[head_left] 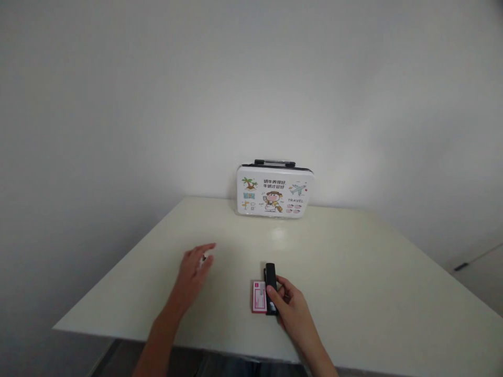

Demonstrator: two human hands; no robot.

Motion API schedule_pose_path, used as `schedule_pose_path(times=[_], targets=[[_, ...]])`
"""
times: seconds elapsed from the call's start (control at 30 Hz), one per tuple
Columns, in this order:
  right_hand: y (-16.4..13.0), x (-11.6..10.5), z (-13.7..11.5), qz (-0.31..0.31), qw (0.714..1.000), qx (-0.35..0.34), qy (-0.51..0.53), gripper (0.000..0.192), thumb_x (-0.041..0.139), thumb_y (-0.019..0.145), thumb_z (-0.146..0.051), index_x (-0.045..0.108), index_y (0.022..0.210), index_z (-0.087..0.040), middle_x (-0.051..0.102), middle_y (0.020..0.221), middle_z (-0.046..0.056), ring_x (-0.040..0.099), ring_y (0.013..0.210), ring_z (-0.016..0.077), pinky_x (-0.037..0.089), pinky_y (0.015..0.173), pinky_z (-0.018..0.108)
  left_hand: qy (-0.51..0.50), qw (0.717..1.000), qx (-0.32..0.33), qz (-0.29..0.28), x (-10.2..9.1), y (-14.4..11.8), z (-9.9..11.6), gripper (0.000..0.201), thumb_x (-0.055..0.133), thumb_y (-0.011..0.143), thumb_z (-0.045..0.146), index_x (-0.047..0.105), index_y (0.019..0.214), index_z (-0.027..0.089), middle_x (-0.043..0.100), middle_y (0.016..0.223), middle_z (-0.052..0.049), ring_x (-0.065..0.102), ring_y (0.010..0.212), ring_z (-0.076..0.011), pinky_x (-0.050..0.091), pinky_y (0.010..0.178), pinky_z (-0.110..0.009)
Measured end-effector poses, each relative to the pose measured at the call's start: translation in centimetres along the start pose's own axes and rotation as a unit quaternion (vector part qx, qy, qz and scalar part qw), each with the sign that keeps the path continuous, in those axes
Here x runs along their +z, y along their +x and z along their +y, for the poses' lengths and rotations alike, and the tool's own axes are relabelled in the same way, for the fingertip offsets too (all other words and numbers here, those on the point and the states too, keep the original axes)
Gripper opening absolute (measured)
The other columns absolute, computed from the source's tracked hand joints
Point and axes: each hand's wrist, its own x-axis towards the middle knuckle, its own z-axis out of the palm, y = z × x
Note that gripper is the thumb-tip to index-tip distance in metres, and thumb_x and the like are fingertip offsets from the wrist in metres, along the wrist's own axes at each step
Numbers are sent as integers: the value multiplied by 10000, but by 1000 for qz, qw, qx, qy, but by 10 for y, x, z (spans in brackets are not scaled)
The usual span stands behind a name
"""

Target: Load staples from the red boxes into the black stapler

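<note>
My right hand [294, 309] is closed on a black stapler [271, 280], its thumb on the near top side and its fingers along the right. A small white and pink box [259, 297] lies against the stapler's left side; its print is too small to read. To the left, my left hand [193, 269] is over the table with its thumb and fingers curved. Between them shows a small whitish thing with a dark spot [204, 257], blurred and mostly hidden by the fingers.
A white case [275, 192] with cartoon travel prints and a black handle stands upright at the table's back, by the wall. The pale table [346, 272] has its front edge close to me. A grey-white wall [251, 94] rises behind.
</note>
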Motion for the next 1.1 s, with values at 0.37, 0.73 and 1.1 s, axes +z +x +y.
schedule_pose_path(times=[0.37, 0.73, 1.1], targets=[[-7, 3, -14, -1, 998, 46, 34, 682, 690, 812, -678, 630, 1278, -183, 451, 669, -79, 397, 410, 71, 378, 318, 201, 66, 995, -17, -78, -34, -48, -64, 576, 701, 817, 564, 603, 1333, 329, 634, 1351, -22, 545, 1222, -306, 449, 1032, -449], [-5, 2, -7, -21, 999, 26, 3, 602, 639, 895, -624, 607, 1303, -182, 449, 675, -86, 413, 374, 61, 352, 299, 190, -165, 969, 90, -161, 36, -35, 89, 650, 858, 718, 356, 599, 1311, 297, 647, 1290, -60, 590, 1186, -272, 457, 1058, -404], [-22, -14, -9, -5, 998, 8, -65, 754, 691, 870, -572, 522, 1454, -127, 552, 745, -30, 528, 676, 151, 437, 611, 256, -30, 988, -151, 30, 7, -15, 23, 506, 237, 1035, 587, 595, 1141, 245, 713, 1038, -48, 669, 952, -219, 508, 843, -339]])
